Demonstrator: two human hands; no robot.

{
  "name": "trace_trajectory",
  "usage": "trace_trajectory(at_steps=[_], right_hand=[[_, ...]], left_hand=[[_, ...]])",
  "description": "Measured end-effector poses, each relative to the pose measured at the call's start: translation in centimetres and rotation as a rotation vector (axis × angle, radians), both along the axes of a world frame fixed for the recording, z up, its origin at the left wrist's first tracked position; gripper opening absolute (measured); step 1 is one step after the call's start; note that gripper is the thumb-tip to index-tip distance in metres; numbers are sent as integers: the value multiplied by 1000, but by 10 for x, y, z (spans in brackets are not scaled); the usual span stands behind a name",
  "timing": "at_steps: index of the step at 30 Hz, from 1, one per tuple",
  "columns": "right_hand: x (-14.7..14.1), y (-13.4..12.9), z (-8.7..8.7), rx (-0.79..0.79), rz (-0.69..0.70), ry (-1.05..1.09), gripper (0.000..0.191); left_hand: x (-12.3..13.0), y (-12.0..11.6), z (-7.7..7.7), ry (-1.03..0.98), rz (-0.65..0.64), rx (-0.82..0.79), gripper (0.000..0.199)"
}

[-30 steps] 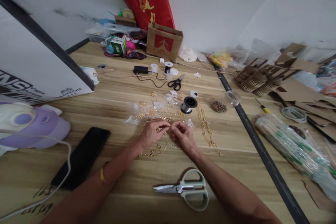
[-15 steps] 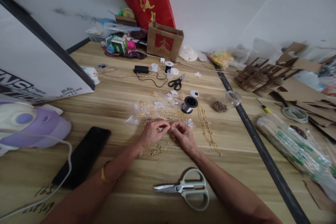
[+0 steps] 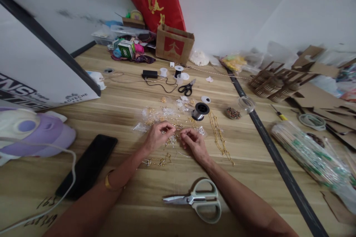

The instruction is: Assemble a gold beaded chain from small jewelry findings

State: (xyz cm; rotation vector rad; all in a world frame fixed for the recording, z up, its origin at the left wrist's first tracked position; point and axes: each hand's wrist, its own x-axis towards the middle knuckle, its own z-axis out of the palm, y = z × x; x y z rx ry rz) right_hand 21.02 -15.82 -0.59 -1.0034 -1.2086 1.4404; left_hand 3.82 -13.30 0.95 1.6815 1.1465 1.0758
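My left hand (image 3: 160, 136) is closed in a pinch over the left side of a pile of small gold and silver beads (image 3: 172, 140); what its fingertips hold is too small to name. Just right of the pile, my right hand (image 3: 194, 142) is also pinched, on something I cannot make out. A small gap separates the two hands. A thin silvery strand (image 3: 183, 154) lies below them, and a gold beaded chain (image 3: 158, 162) rests nearer me. Gold chains (image 3: 218, 133) lie to the right, beside a wire spool (image 3: 200, 111).
Pale-handled scissors (image 3: 204, 200) lie between my forearms. A black phone (image 3: 87, 166) is at left. Black scissors (image 3: 187, 87) and a paper bag (image 3: 174, 43) stand farther back. At right are a jar of beads (image 3: 233, 113) and a plastic-wrapped bundle (image 3: 311, 155).
My left hand has moved slightly left, away from my right hand, uncovering more of the bead pile. My right hand has hardly moved.
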Motion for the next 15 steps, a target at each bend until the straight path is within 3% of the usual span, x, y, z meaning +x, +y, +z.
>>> trace_trajectory(at_steps=[15], right_hand=[[0,0,-1,3,-12,66,24]], left_hand=[[-1,2,4,-155,29,-164,17]])
